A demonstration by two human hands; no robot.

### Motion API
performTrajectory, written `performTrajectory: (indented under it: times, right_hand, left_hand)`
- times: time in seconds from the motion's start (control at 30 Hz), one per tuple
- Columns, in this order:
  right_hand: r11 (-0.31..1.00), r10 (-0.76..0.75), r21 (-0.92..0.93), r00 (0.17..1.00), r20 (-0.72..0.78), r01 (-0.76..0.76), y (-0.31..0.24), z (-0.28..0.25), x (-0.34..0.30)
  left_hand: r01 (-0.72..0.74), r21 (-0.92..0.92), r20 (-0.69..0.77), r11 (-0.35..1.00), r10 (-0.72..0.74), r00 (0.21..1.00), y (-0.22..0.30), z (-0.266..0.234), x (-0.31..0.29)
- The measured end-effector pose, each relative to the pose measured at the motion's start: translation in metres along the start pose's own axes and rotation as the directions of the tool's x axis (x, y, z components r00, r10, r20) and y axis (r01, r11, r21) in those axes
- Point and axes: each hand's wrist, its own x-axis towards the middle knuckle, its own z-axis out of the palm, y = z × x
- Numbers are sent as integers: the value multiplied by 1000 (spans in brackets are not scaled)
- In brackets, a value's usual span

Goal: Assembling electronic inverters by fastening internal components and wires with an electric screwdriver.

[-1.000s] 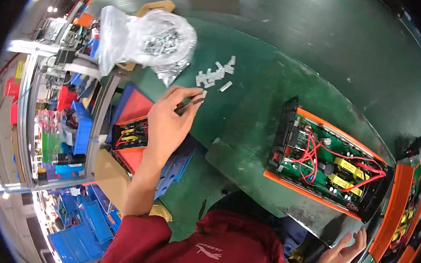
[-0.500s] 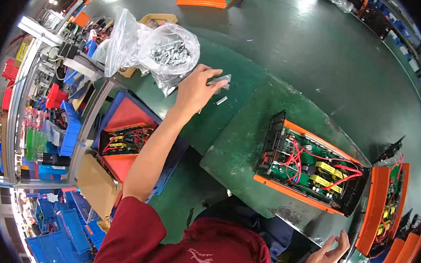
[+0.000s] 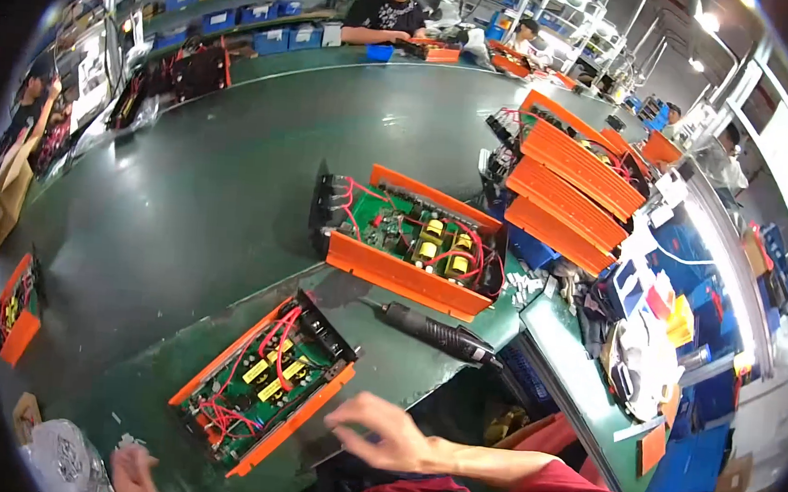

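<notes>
Lower left: clear plastic bag (image 3: 68,463). Just right of it, left hand (image 3: 134,475), blurred, near small pale pieces (image 3: 128,441); cannot tell whether its fingers are closed or hold anything. Next, open orange-sided electronics chassis (image 3: 264,381) lies on green bench (image 3: 142,384). Right hand (image 3: 383,434) is just beside its near wall, thumb and fingers apart, empty. Farther right: black power screwdriver (image 3: 438,334), then stacked orange housings (image 3: 569,203).
</notes>
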Motion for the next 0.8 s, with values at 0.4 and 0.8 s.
performTrajectory:
  times: [0.4, 0.8]
  right_hand:
    - [917, 28, 380, 969, 247, -123, -37, 44, 35]
    - [926, 305, 174, 936, 176, -334, -8, -5, 6]
  left_hand:
    - [-27, -177, 462, 984, 108, 881, 157, 71, -68]
    - [169, -357, 441, 919, 6, 898, 172, 84, -46]
